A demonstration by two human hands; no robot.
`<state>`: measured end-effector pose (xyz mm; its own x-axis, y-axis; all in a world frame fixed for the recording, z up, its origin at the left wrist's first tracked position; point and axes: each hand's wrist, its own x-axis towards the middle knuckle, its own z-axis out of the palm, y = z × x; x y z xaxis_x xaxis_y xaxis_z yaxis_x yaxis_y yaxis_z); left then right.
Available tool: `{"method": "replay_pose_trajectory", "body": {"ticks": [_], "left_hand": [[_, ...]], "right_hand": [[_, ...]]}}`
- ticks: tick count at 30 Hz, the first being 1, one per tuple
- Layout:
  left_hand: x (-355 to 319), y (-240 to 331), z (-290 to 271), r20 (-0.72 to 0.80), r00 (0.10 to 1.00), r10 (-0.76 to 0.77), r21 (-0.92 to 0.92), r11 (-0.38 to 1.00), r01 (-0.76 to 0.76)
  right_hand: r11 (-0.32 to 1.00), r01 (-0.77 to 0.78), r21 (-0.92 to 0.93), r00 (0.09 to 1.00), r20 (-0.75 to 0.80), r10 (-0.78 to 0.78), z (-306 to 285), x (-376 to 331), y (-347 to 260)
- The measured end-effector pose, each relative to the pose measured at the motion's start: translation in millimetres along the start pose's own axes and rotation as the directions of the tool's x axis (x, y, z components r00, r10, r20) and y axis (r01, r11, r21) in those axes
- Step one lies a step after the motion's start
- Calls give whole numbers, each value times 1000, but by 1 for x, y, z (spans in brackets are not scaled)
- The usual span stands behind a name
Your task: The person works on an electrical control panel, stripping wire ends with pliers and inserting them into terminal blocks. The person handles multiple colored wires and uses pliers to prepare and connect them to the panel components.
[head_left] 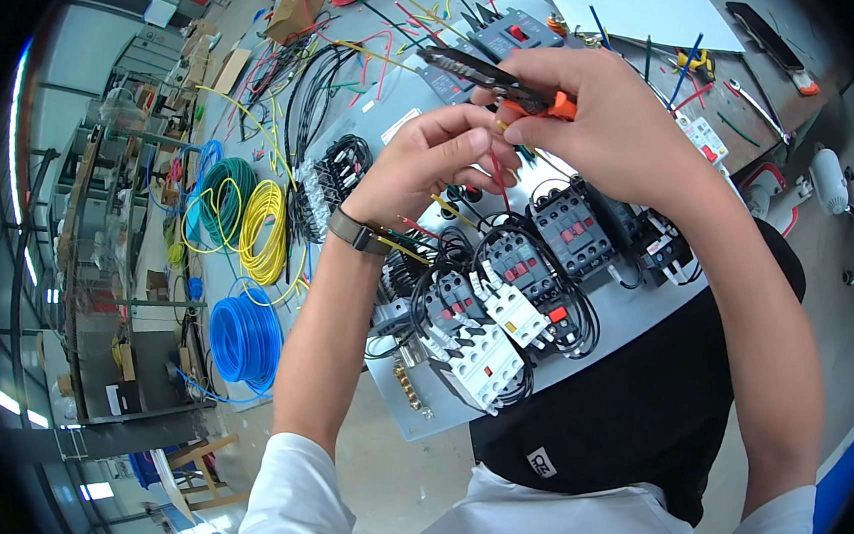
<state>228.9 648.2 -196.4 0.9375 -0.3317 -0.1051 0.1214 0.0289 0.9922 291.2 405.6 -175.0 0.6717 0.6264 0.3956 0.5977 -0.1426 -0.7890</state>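
Note:
My right hand (596, 118) is closed around wire strippers (480, 70) with a black head and orange handles; the head points up and left. Thumb and fingertips of my left hand (433, 156) are pinched on a thin red wire (504, 196), right beside the right hand's fingertips. That wire rises from the contactors (570, 231) below. Partly hidden by my fingers, a yellow wire end shows between the hands. Under my wrists lies a grey mounting plate (408, 409) with black-wired contactors, a white circuit breaker (485, 368) and a terminal strip (316, 200).
Coils of blue (244, 339), yellow (264, 232) and green wire (228, 200) lie to the left. Loose wires stand up around the dark breakers (509, 38) at the back. White paper (638, 11), a long black tool (765, 35) and a wrench (760, 105) lie at the right.

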Motion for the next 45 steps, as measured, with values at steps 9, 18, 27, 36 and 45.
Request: {"method": "replay_pose_trajectory", "body": {"ticks": [9,18,27,36,45], "left_hand": [[9,9,1,15,996,-90,-53,994,91],[28,6,0,173,985,11,-166,986,18],[59,3,-1,399,914,-65,-168,975,142],[65,-13,16,300,948,109,-110,991,-79],[59,-21,23,227,965,128,-192,978,-84]], "right_hand": [[999,-34,36,997,-63,36,4,-3,-6],[999,29,37,959,-284,-17,-18,-5,-40],[881,-346,-322,928,-254,271,-65,-73,-76],[627,-244,-740,965,-250,81,-36,-70,-48],[608,-171,-776,984,-171,59,-17,-48,-50]]}}
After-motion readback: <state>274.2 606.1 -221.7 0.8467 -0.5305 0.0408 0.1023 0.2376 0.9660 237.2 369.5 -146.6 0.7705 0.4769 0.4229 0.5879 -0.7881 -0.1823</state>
